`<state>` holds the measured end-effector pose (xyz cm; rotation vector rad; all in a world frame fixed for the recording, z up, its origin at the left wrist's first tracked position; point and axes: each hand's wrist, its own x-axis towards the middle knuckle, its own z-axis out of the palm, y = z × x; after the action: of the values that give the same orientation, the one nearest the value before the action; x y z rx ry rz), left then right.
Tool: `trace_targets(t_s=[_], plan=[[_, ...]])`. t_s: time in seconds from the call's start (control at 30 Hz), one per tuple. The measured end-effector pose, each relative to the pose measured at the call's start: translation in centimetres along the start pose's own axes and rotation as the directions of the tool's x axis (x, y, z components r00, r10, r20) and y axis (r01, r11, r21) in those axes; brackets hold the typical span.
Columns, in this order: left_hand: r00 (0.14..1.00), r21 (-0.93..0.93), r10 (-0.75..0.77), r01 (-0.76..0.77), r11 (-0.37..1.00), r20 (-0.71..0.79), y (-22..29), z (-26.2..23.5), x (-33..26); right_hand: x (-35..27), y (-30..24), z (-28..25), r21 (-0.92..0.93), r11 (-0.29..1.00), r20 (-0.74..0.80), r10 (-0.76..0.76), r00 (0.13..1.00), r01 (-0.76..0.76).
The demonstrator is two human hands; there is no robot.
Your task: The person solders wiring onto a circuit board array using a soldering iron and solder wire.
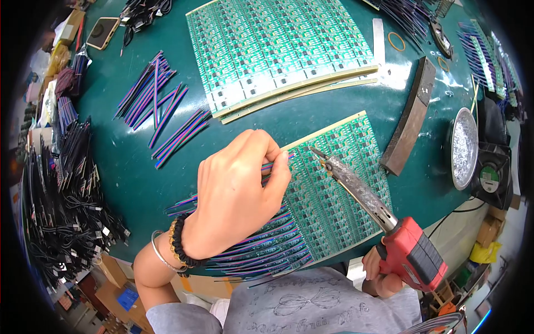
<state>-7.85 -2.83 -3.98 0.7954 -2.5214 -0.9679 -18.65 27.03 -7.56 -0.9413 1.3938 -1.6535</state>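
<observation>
My left hand (pixel 236 192) pinches a thin multicoloured ribbon wire (pixel 278 161) and holds its end on a green circuit board panel (pixel 334 189) in front of me. My right hand (pixel 378 273), mostly hidden, grips the red handle of a soldering iron (pixel 361 192). The iron's tip rests on the panel just right of the wire's end. A row of similar ribbon wires (pixel 261 247) lies fanned along the panel's left edge, partly under my left wrist.
A bigger stack of green board panels (pixel 278 50) lies at the back. Loose ribbon wires (pixel 161 106) sit back left, black cables (pixel 61 189) far left. A dark metal bar (pixel 411 117), a round tin dish (pixel 464 147) and a small fan (pixel 492 175) stand at right.
</observation>
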Motion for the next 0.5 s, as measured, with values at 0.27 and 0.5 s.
trace_targets(t_s=[0.27,0.5], plan=[[0.998,0.058,0.037,-0.034,0.998,-0.057,-0.2,0.4,-0.5,-1.4,-1.7,0.8,-0.269,0.956,-0.155,0.078,0.985,-0.118],[0.998,0.032,0.043,-0.042,0.999,-0.039,-0.3,0.1,-0.1,-1.8,-0.2,0.5,-0.114,0.993,-0.216,-0.041,0.976,0.017]])
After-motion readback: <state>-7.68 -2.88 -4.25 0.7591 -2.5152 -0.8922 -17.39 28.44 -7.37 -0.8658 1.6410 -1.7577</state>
